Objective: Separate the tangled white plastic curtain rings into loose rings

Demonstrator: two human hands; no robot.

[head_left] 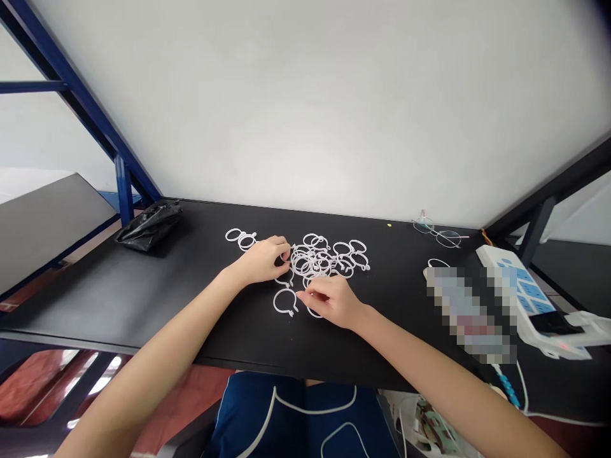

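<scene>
White rings [301, 264] lay heaped on the desk [396, 286]. Your left hand [266, 259] lay curled at their nine o'clock, your right hand [337, 301] at six, seemingly for easy reach; I couldn't tell whether either clamped one.

I've got a bunch of rings [312, 261]: white, thin, round, small end knobs where I can make them out. Most sit overlapping in a loose pile [321, 266], roughly flat. Left cluster [240, 238] sits at the far left of that, just a few, overlapping. One near ring [274, 301] lies flat, gap at its near right. Another right of it is mostly covered; I can't tell if it's open.
</scene>
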